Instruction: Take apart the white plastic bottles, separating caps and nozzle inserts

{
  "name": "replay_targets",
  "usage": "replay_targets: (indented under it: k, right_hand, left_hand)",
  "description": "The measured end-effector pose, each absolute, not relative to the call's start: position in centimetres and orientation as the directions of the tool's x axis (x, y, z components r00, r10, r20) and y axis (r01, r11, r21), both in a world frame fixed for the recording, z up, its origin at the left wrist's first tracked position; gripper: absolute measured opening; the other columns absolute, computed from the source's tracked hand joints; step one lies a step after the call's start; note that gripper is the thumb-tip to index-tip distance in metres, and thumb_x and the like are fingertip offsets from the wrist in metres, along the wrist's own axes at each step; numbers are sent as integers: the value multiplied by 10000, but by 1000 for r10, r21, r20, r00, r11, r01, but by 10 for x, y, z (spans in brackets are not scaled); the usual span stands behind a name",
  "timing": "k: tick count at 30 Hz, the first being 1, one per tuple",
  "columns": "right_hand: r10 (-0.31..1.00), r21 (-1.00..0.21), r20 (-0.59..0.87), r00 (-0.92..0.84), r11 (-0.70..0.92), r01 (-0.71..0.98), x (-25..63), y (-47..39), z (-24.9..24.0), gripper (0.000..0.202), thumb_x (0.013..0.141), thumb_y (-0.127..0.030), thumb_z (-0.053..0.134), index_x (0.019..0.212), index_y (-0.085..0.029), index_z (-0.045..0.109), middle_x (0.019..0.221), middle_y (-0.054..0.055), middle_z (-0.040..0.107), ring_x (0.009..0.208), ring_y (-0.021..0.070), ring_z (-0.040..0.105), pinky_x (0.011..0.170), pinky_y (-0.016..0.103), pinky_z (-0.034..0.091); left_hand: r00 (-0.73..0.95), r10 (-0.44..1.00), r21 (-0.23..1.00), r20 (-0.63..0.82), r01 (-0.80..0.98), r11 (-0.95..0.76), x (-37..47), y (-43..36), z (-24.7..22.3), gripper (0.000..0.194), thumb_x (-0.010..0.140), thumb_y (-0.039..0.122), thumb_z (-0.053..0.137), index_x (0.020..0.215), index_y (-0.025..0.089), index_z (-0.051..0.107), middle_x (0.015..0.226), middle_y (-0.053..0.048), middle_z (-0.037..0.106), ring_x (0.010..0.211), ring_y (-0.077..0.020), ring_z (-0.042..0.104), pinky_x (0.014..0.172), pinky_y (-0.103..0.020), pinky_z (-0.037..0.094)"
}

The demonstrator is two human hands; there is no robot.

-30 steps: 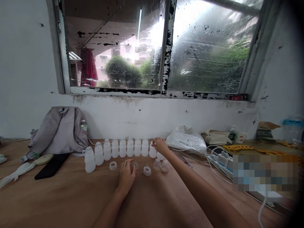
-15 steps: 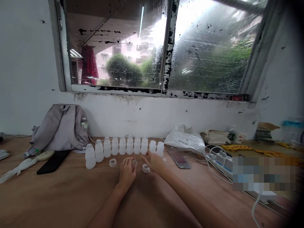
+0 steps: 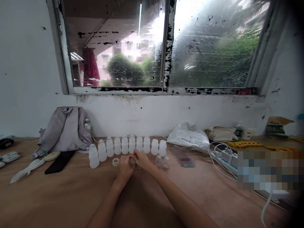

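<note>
My left hand (image 3: 125,166) rests low over the table, its fingers closed round a small clear bottle collar (image 3: 132,161). My right hand (image 3: 142,161) meets it from the right, fingertips pinched together at the top of the collar; what they pinch is too small and covered to make out. Left of my hands lies a loose clear collar (image 3: 115,162). Two clear dome-shaped caps (image 3: 158,161) stand to the right of my right wrist. Behind my hands runs a row of several frosted baby bottles (image 3: 109,148), most with clear domed tops; the two bottles (image 3: 155,147) at its right end have open tops.
On the left are a grey backpack (image 3: 68,129), a black phone-like slab (image 3: 59,162) and a white plastic strip (image 3: 27,169). A white plastic bag (image 3: 188,137) lies behind right. Power strips and white cables (image 3: 223,166) run along the right side.
My right hand has moved left to meet my left hand at the collar. The clear caps by my right wrist have come into view. The collar that lay between my hands no longer shows.
</note>
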State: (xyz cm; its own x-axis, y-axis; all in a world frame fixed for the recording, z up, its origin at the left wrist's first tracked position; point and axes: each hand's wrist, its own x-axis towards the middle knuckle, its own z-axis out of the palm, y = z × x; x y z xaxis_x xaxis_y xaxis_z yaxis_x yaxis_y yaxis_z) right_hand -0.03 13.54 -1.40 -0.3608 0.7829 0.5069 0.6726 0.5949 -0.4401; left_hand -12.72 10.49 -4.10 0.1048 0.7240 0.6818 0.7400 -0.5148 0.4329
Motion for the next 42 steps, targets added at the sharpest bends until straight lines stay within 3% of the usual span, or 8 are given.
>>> replay_targets:
  k: [8, 13, 18, 23, 27, 31, 36, 42]
  right_hand:
    - [763, -448, 444, -469, 643, 622, 8, 136, -26, 60, 772, -172, 476, 751, -192, 528, 650, -17, 564, 600, 105, 496, 529, 192, 317]
    - [763, -649, 377, -525, 622, 437, 11, 135, -10, 81, 775, -240, 490, 732, -185, 531, 637, -22, 554, 576, 95, 487, 520, 190, 348]
    - [771, -918, 222, -597, 371, 138, 17, 130, 6, 220, 726, -395, 546, 702, -181, 501, 555, -50, 466, 457, 66, 391, 434, 177, 316]
    - [868, -965, 250, -430, 259, -39, 26, 137, 8, 228, 762, -431, 460, 743, -205, 436, 540, -64, 353, 435, 70, 349, 415, 184, 330]
    - [960, -901, 260, -100, 278, 331, 35, 150, 3, 280, 819, -449, 311, 805, -201, 440, 544, -51, 387, 430, 86, 364, 432, 210, 352]
    - [971, -819, 240, -15, 210, 534, 40, 157, -13, 150, 698, -316, 543, 701, -180, 481, 593, -22, 487, 536, 108, 458, 503, 213, 352]
    - [984, -694, 174, 26, 104, 712, 43, 159, -32, 102, 610, -180, 609, 670, -157, 529, 643, 5, 553, 635, 132, 516, 555, 216, 335]
    - [1000, -630, 6, -22, 21, 776, 44, 157, -30, 118, 669, -238, 587, 750, -154, 573, 490, -19, 515, 425, 107, 480, 434, 207, 322]
  left_hand:
    - [265, 807, 573, 527, 591, -568, -142, 104, -31, 178, 647, 300, 605, 764, 169, 632, 760, -57, 597, 759, -203, 541, 693, -308, 417]
    - [281, 841, 716, 463, 440, -541, -145, 104, -27, 264, 691, 362, 578, 874, 182, 638, 896, -65, 614, 870, -207, 547, 788, -310, 409]
    - [341, 840, 824, 421, 243, -512, -143, 100, -18, 293, 738, 382, 526, 895, 165, 643, 901, -52, 644, 873, -215, 559, 796, -328, 410]
    - [369, 847, 887, 383, 110, -449, -139, 98, -13, 358, 805, 401, 393, 918, 164, 637, 908, -44, 655, 862, -207, 580, 804, -341, 421]
    - [206, 832, 709, 515, 443, -549, -146, 105, -25, 318, 741, 390, 503, 956, 179, 605, 1000, -72, 628, 975, -242, 539, 917, -403, 344]
    - [157, 773, 377, 614, 802, -463, -155, 115, -46, 316, 724, 280, 536, 1025, 185, 542, 1060, -84, 598, 1105, -250, 451, 1021, -474, 147]
    - [51, 819, 206, 571, 957, -203, -159, 119, -60, 326, 798, 305, 421, 1067, 150, 519, 1205, -108, 507, 1216, -252, 323, 1026, -493, 98]
    - [-21, 849, 119, 528, 992, -50, -160, 117, -60, 379, 820, 371, 349, 1035, 148, 567, 1233, -121, 479, 1229, -266, 294, 1023, -507, 72]
